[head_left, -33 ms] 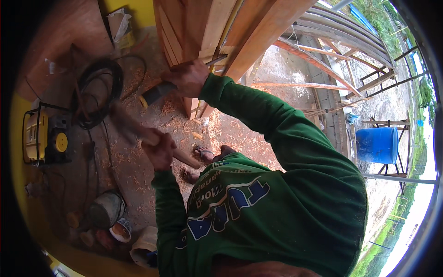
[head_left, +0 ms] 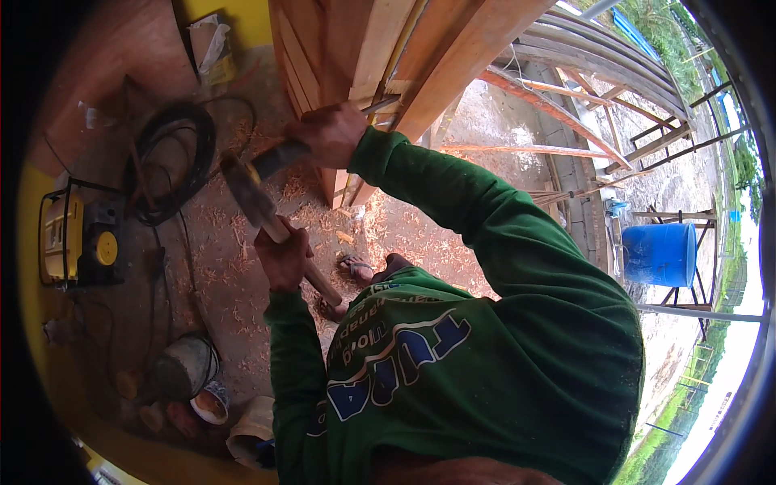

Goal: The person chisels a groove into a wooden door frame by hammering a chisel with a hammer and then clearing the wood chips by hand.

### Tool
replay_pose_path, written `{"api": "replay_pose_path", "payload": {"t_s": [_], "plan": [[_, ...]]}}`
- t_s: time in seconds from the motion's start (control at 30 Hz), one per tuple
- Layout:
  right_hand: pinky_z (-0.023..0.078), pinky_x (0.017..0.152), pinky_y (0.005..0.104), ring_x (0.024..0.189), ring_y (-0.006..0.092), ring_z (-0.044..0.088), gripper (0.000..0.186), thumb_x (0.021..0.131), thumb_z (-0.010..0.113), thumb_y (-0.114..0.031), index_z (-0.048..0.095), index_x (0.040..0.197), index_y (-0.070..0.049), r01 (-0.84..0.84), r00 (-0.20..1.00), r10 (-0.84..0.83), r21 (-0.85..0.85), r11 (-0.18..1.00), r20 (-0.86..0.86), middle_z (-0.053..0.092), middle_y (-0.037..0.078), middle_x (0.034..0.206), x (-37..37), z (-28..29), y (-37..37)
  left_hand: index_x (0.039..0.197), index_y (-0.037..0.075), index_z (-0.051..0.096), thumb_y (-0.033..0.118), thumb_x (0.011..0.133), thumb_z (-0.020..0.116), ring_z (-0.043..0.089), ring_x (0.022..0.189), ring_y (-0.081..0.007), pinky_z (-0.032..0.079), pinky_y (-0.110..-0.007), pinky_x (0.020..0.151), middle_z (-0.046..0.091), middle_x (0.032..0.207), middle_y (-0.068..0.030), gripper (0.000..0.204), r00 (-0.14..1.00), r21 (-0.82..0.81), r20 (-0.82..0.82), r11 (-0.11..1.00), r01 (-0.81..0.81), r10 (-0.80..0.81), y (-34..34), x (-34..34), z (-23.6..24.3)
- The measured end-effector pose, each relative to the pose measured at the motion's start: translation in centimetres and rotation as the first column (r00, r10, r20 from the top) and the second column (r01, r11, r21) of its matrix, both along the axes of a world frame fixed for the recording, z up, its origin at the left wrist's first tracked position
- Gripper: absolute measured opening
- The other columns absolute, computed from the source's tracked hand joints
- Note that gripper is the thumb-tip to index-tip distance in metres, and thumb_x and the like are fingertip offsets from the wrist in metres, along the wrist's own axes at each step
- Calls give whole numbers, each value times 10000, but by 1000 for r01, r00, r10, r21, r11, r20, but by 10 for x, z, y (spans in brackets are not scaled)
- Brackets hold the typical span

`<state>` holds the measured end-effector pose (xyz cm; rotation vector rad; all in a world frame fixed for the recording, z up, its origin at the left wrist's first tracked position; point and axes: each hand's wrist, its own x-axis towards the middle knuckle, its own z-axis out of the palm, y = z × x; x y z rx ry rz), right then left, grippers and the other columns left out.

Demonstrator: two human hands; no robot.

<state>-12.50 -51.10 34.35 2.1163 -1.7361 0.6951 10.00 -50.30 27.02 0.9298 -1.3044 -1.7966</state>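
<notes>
My left hand [head_left: 283, 255] is closed around the wooden handle of a hammer [head_left: 246, 190]. The handle's lower end points back toward my body, and the hammer's head is right by the yellow-tipped butt of a chisel [head_left: 279, 159]. Whether the two touch cannot be made out. Wrapped round the chisel's dark handle, my right hand [head_left: 330, 136] hides its middle. On the far side of that hand, the chisel's metal blade reaches the edge of a wooden panel [head_left: 376, 48], which stands upright in front of me.
Wood shavings [head_left: 388, 230] litter the floor round my feet. To the left are a coiled black hose [head_left: 174, 162] and a yellow-and-black machine [head_left: 77, 238]. Buckets [head_left: 186, 364] stand at the lower left. Wooden braces [head_left: 558, 121] and a blue drum [head_left: 659, 255] are at the right.
The hammer's head, blurred and apart from the chisel before, has swung up and right to the chisel's butt. My right hand and the chisel have hardly moved.
</notes>
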Motion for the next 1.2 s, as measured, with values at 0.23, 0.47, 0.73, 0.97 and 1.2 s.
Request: {"api": "replay_pose_path", "payload": {"t_s": [0.23, 0.47, 0.73, 0.97, 1.2], "plan": [[497, 517, 414, 648, 261, 642, 243, 657, 734, -241, 631, 866, -171, -8, 1000, 8, -17, 1000, -22, 583, 30, 661, -2, 1, 3, 815, 41, 482, -77, 742, 625, 539, 462, -129, 448, -281, 421, 527, 600, -31, 199, 998, -80, 63, 997, 25, -20, 2, -2, -3], [500, 514, 409, 644, 258, 641, 254, 646, 715, -200, 631, 884, -171, -74, 996, 71, -51, 996, -46, 587, 29, 666, -8, -5, 11, 755, 60, 486, -47, 740, 614, 544, 458, -132, 452, -284, 424, 532, 586, -35, 168, 991, -5, -45, 992, -127, 127, 3, 23, 11], [501, 510, 404, 651, 248, 642, 270, 640, 717, -201, 631, 895, -178, -64, 996, 62, -19, 998, -67, 582, 22, 666, -2, -6, 13, 768, 53, 470, -45, 738, 601, 537, 446, -140, 441, -291, 411, 520, 566, -42, 167, 985, -108, 171, 993, 54, -35, -5, 24, 1], [507, 523, 407, 671, 250, 651, 313, 643, 722, -224, 640, 945, -203, -72, 995, 75, 48, 996, -63, 590, 20, 691, 11, -17, 7, 799, 56, 469, -82, 747, 583, 520, 450, -134, 434, -282, 423, 513, 589, -42, 186, 994, -23, 22, 994, -104, 105, -2, 35, 20], [508, 528, 411, 679, 256, 655, 290, 667, 705, -227, 651, 951, -205, -25, 997, 29, 68, 997, -65, 603, 23, 708, 6, -17, -3, 817, 56, 468, -75, 743, 584, 514, 449, -134, 419, -283, 413, 503, 612, -33, 190, 991, 9, -2, 991, -136, 136, -2, 35, -4]]}}
